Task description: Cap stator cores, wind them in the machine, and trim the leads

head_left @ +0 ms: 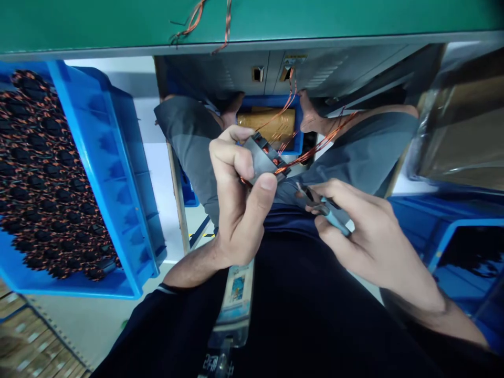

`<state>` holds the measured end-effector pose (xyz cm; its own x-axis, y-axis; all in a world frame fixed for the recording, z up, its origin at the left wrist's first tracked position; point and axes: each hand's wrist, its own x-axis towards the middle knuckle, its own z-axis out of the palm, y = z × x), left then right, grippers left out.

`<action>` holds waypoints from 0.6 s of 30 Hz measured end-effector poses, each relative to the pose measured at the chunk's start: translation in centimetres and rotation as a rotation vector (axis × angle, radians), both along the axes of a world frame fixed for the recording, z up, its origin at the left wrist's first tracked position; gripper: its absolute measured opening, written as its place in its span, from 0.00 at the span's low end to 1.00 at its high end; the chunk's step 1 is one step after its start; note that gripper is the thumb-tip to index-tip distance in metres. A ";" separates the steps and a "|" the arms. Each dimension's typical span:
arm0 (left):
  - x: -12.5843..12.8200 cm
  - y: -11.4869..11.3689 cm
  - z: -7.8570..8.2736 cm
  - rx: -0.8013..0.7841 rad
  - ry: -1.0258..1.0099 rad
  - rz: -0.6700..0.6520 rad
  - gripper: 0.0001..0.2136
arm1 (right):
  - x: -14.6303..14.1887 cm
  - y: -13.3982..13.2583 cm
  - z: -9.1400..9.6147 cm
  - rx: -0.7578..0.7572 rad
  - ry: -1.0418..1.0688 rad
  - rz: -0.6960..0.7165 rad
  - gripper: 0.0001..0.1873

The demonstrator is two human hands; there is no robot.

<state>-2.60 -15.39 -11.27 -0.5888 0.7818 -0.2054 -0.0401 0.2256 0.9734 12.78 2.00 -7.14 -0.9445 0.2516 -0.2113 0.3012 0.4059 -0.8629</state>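
Observation:
Pinched between the thumb and fingers of my left hand is a motor stator, its grey-black side facing me and dark slots along the edge. Long copper wires trail from it, some upward and a bundle out to the right. My right hand is closed around small wire cutters with light-blue handles. Their jaws point up and left, below the wire bundle and apart from the stator. Fingers hide part of the cutters' handles.
A blue crate on the left holds many copper-wound stators. Across the top runs a green worktop with loose wire ends over its edge. Below sits a blue bin between the feet; another blue crate stands right.

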 end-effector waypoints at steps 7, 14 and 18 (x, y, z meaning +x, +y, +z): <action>0.0 0.3 0.0 0.152 0.319 0.260 0.12 | -0.7 0.1 0.2 -0.009 -0.012 0.041 0.25; 0.0 -0.4 -0.1 0.144 0.364 0.156 0.07 | -0.8 0.2 0.8 -0.038 -0.021 0.048 0.21; 0.0 -0.2 0.0 0.173 0.466 0.190 0.04 | -1.0 0.1 0.8 -0.030 -0.038 0.053 0.22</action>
